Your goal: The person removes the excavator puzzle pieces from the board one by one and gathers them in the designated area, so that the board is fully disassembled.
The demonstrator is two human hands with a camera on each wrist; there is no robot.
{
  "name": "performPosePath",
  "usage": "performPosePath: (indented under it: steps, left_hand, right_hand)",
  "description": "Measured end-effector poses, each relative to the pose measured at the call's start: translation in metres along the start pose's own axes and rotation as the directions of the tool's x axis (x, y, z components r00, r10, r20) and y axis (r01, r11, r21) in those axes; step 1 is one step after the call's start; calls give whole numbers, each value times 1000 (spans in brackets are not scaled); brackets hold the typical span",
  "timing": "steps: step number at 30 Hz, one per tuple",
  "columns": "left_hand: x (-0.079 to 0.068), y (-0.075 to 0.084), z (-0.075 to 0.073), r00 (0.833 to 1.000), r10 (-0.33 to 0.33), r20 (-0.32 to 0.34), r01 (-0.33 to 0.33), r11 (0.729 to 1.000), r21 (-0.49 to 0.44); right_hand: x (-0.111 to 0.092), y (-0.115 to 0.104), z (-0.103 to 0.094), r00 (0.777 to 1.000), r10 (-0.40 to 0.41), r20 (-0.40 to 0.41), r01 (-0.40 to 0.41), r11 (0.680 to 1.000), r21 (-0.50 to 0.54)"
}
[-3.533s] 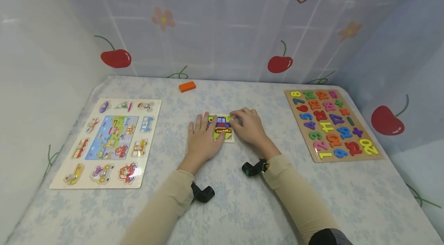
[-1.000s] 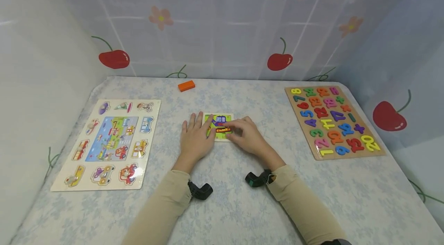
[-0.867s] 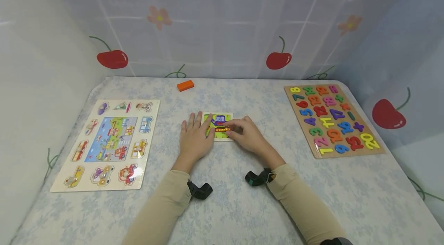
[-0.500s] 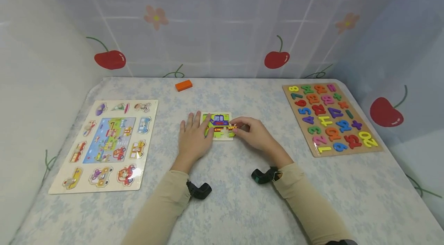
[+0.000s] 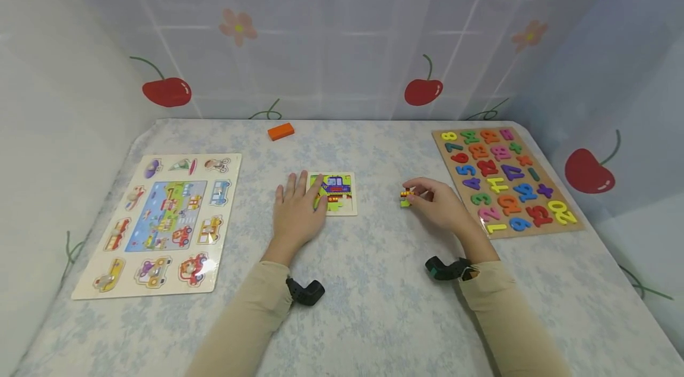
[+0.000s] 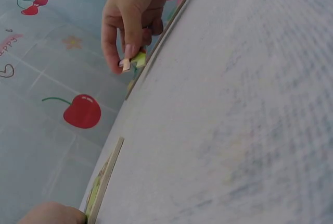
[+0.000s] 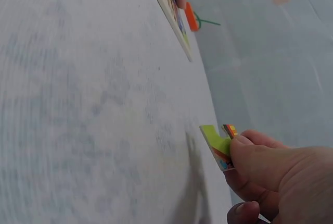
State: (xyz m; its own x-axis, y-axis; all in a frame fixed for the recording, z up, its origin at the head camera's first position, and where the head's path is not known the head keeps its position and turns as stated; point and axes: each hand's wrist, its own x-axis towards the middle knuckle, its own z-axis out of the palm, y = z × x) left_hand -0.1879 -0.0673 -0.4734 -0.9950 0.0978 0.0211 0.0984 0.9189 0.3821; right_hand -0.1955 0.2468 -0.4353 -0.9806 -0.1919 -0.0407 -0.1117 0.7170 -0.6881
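Note:
A small jigsaw puzzle with a purple truck picture lies in its pale frame at the table's middle. My left hand rests flat on its left side, fingers spread, hiding part of it. Its lower right corner shows a bare spot. To the right, my right hand pinches a puzzle piece between thumb and fingers, just above the table. In the right wrist view the piece looks green with a red and yellow strip and stands tilted.
A large vehicle puzzle board lies on the left. At the right lies a brown board of coloured numbers, close to my right hand. An orange block sits near the back edge, before a printed curtain.
My right hand has taken the piece out of the puzzle's lower right corner and carried it to the right. The left hand has stayed on the puzzle.

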Motion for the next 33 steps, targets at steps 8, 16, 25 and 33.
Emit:
performPosePath:
  steps: [8,16,25,33]
  left_hand:
    - [1,-1,1,1000,-11,6,11,1000,13]
    - [1,-1,2,1000,-16,6,16,1000,14]
    - [1,0,0,1000,-17,15,16,1000,20]
    - [0,2,-1,1000,-18,17,18,1000,17]
  right_hand:
    - [-9,16,-16,999,44,-20,-46,996,-80]
    - [-11,18,-15,995,83,-51,-90,985,-147]
    - [-8,17,-15,995,83,-54,-92,971,-219]
    - [-8,17,-17,995,85,-46,-94,963,-253]
